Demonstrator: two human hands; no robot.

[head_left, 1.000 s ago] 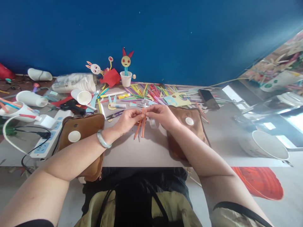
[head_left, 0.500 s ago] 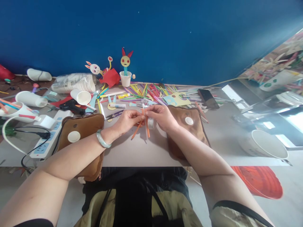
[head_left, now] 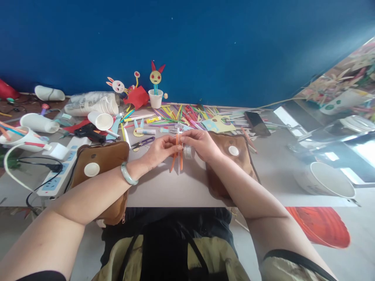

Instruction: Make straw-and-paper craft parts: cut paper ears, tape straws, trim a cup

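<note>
Over the middle of the table, my left hand (head_left: 167,148) pinches a thin orange straw (head_left: 172,164) between thumb and fingers. My right hand (head_left: 199,143) is closed on a white straw (head_left: 179,166) with a second orange straw (head_left: 181,162) alongside. The straws stand nearly upright and close together, their lower ends hanging free above the tabletop. Fingers hide the part where they meet. A small whitish roll (head_left: 188,152), perhaps tape, shows just below my right fingers; whether it touches them I cannot tell.
Brown cushioned pouches (head_left: 101,156) lie under both forearms. Behind my hands are scissors (head_left: 143,143), many coloured straws (head_left: 187,113) and a rabbit figure in a paper cup (head_left: 155,97). A power strip (head_left: 63,168) and glue gun (head_left: 89,132) sit left, a phone (head_left: 258,124) right.
The orange straw in my left hand has swung from a wide slant to nearly parallel with the others. Both hands stay close together in about the same place.
</note>
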